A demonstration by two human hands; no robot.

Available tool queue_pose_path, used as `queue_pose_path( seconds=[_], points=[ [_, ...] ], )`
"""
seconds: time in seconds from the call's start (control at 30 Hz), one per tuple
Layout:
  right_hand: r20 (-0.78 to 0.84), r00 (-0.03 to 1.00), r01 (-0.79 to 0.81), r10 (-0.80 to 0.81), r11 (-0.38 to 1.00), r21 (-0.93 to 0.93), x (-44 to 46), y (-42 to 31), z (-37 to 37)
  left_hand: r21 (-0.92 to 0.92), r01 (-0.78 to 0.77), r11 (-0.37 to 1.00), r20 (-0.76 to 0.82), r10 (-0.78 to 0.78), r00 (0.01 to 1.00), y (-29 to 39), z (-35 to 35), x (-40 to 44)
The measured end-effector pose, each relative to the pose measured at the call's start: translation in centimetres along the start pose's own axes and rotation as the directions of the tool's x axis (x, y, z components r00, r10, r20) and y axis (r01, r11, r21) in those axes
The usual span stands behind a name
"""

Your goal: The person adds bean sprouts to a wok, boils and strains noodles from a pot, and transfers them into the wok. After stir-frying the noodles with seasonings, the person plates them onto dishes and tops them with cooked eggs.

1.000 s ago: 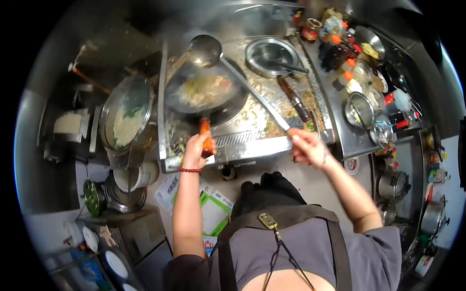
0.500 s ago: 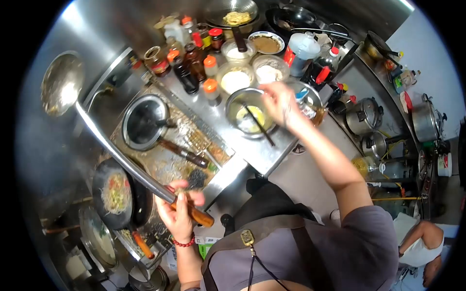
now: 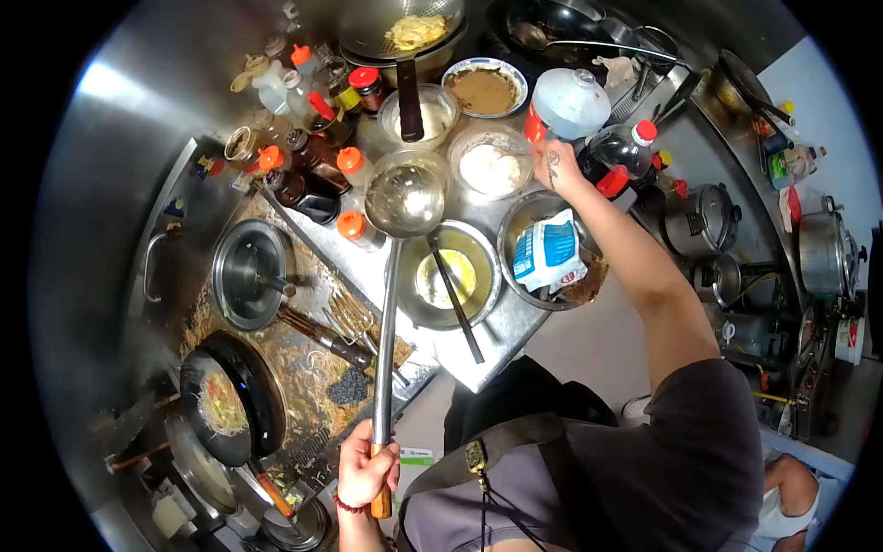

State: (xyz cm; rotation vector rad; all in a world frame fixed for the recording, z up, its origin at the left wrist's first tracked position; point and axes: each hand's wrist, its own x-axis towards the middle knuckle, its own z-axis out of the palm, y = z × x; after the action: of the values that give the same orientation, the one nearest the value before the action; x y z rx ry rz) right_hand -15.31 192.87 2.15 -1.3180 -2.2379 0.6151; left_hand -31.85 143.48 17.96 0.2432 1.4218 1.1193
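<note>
My left hand (image 3: 368, 469) is wrapped round the wooden handle of a large metal ladle (image 3: 387, 313). The ladle's bowl hangs over the counter, overlapping the rim of a metal pot (image 3: 487, 293) that holds yellow liquid and a dark stick-like utensil (image 3: 452, 299). My right hand (image 3: 557, 166) is closed at the right edge of a clear bowl of white powder (image 3: 492, 170); what its fingers pinch is hidden. Just below that hand, a blue-and-white packet (image 3: 549, 253) rests in a metal basin (image 3: 515, 285).
Bottles with orange caps (image 3: 351, 225) line the counter's left. A wok with noodles (image 3: 221, 405) sits on the stove at lower left. A brown-filled plate (image 3: 486, 89) and a large plastic jug (image 3: 567, 103) stand behind. Another person (image 3: 782, 501) is at lower right.
The ladle has swung right from the far left to over the counter, carried by my left hand. My right hand has moved from above the pot to the white powder bowl.
</note>
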Motion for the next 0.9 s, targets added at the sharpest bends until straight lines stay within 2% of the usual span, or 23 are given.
queue_pose_path(
  seconds=[0.03, 0.07, 0.1, 0.17, 0.2, 0.23, 0.3, 0.37, 0.43, 0.47, 0.57, 0.6, 0.63, 0.67, 0.7, 0.77, 0.9],
  points=[
    [0.032, 0.997, -0.074, 0.071, 0.992, 0.099, 0.1, 0.5, 0.5, 0.002, 0.001, 1.0, 0.0, -0.001, 1.0, 0.5, 0.1, 0.5],
    [0.08, 0.997, -0.01, 0.011, 1.0, -0.013, 0.0, 0.5, 0.4, -0.002, 0.02, 1.0, -0.002, -0.02, 1.0, 0.8, 0.3, 1.2],
    [0.083, 0.997, -0.007, 0.008, 1.0, -0.014, -0.2, 0.5, 0.0, -0.007, 0.041, 0.999, -0.005, -0.042, 0.999, 1.2, 0.6, 1.6],
    [-0.029, 0.999, 0.048, -0.046, 0.995, 0.092, -0.8, 0.6, -0.6, -0.007, 0.039, 0.999, -0.005, -0.039, 0.999, 2.1, 0.9, 2.3],
    [0.033, 0.995, -0.102, 0.097, 0.942, 0.319, -1.4, -0.5, -1.7, 0.028, 0.029, 0.999, -0.008, -0.028, 1.0, 2.8, 1.1, 2.6],
    [0.033, 0.995, -0.103, 0.097, 0.943, 0.318, -2.2, -1.7, -2.9, 0.062, 0.016, 0.998, -0.009, -0.016, 1.0, 3.8, 1.5, 2.7],
    [0.094, 0.987, -0.157, 0.127, 0.843, 0.515, -3.7, -5.0, -5.5, 0.058, 0.034, 0.998, 0.011, -0.034, 0.999, 4.7, 1.8, 3.4],
    [0.07, 0.988, -0.156, 0.14, 0.861, 0.484, -3.8, -6.4, -5.6, 0.066, 0.058, 0.996, 0.006, -0.058, 0.998, 5.5, 2.1, 4.0],
    [-0.143, 0.982, 0.144, -0.124, 0.98, 0.136, -2.4, -5.2, -3.6, 0.076, 0.057, 0.995, 0.017, -0.058, 0.998, 6.0, 2.1, 4.2],
    [-0.124, 0.979, 0.163, -0.16, 0.987, 0.008, -2.1, -5.5, -3.3, 0.056, 0.065, 0.996, 0.022, -0.067, 0.998, 6.3, 2.2, 4.0],
    [-0.033, 0.99, 0.135, -0.136, 0.991, -0.022, -1.2, -3.1, 0.4, 0.045, 0.087, 0.995, 0.008, -0.088, 0.996, 6.6, 2.1, 3.4],
    [0.032, 0.999, -0.017, 0.014, 0.995, 0.096, -1.1, -2.8, 1.3, 0.073, 0.08, 0.994, 0.009, -0.081, 0.997, 6.7, 1.9, 3.2],
    [0.04, 0.999, -0.021, 0.017, 0.995, 0.102, -1.0, -2.4, 1.8, 0.099, 0.074, 0.992, 0.009, -0.075, 0.997, 6.6, 1.8, 3.0],
    [0.107, 0.984, -0.17, 0.143, 0.937, 0.304, -1.0, -2.1, 2.0, 0.066, 0.074, 0.995, 0.002, -0.074, 0.997, 6.2, 1.3, 3.0],
    [0.194, 0.948, -0.315, 0.251, 0.82, 0.478, -1.1, -1.7, 2.1, 0.063, 0.08, 0.995, -0.002, -0.08, 0.997, 6.0, 1.2, 2.8],
    [0.066, 0.988, -0.153, 0.138, 0.891, 0.428, -1.5, -1.8, 0.9, 0.074, 0.069, 0.995, -0.017, -0.068, 0.998, 6.0, 0.9, 2.9],
    [0.118, 0.99, -0.128, 0.082, 0.879, 0.46, -4.0, -7.9, -5.2, 0.045, 0.05, 0.998, 0.007, -0.05, 0.999, 5.7, 0.4, 3.5]
  ],
)
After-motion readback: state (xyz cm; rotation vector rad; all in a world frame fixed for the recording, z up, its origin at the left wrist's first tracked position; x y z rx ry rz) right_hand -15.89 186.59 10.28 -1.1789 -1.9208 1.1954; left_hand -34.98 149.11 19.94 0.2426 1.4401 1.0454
